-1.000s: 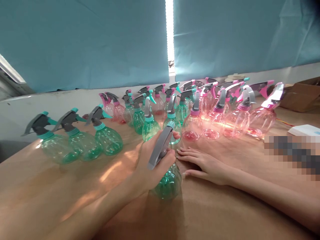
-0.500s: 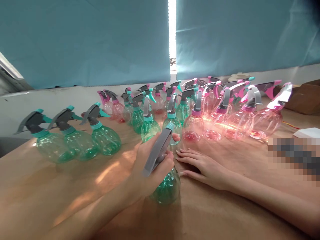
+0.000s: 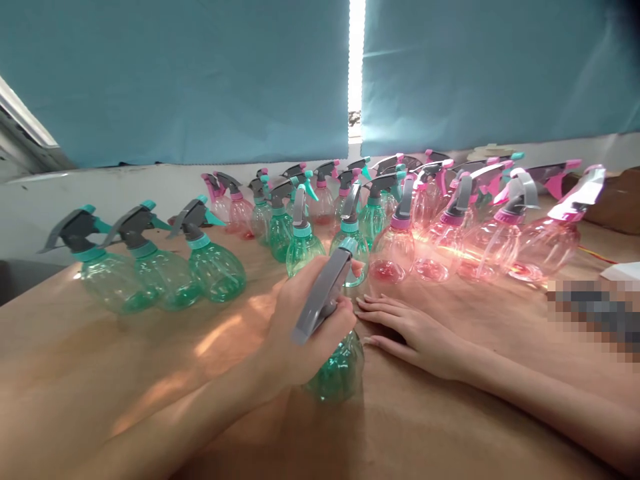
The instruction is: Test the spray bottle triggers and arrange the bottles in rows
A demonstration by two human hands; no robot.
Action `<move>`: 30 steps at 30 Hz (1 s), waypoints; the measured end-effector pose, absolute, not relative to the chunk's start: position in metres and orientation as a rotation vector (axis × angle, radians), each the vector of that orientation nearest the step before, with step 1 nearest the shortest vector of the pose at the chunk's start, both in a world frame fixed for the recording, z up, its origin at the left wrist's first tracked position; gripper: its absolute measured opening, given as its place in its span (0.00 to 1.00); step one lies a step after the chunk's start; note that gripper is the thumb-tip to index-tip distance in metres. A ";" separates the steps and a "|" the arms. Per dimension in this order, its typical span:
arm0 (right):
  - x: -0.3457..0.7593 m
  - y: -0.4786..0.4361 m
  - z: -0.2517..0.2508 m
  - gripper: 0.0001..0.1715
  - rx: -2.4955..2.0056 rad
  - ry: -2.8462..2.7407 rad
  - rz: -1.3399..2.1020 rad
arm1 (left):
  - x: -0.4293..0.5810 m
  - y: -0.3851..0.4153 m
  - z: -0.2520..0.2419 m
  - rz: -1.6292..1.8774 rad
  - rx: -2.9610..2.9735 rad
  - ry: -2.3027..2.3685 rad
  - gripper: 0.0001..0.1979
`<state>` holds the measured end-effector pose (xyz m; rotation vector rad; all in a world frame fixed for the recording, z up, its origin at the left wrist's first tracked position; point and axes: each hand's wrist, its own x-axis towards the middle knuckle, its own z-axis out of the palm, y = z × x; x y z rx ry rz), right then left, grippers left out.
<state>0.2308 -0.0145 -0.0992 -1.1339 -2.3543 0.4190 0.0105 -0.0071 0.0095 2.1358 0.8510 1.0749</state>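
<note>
My left hand is wrapped round the neck of a green spray bottle with a grey head and a teal nozzle pointing away from me. Its collar is hidden by the fingers, and the bottle is low over or on the brown table. My right hand lies flat on the table just right of that bottle, fingers stretched out and holding nothing. Beyond the hands, green spray bottles and pink spray bottles stand close together.
Three green spray bottles stand in a row on the left. Brown paper-like covering lies over the table. A brown box and a white object are at the right. Blue-green blinds hang behind, with a bright gap between them.
The view has shifted slightly, so the whole scene sits a little further right. My left hand keeps its grip on the green spray bottle, and my right hand stays flat.
</note>
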 end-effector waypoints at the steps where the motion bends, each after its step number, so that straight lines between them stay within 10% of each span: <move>1: 0.231 -0.014 -0.099 0.28 -1.138 -2.354 0.423 | 0.010 -0.007 0.010 1.063 2.132 0.848 0.13; 30: 0.229 -0.016 -0.094 0.28 -1.151 -2.376 0.391 | 0.011 0.000 0.004 1.086 2.105 0.872 0.13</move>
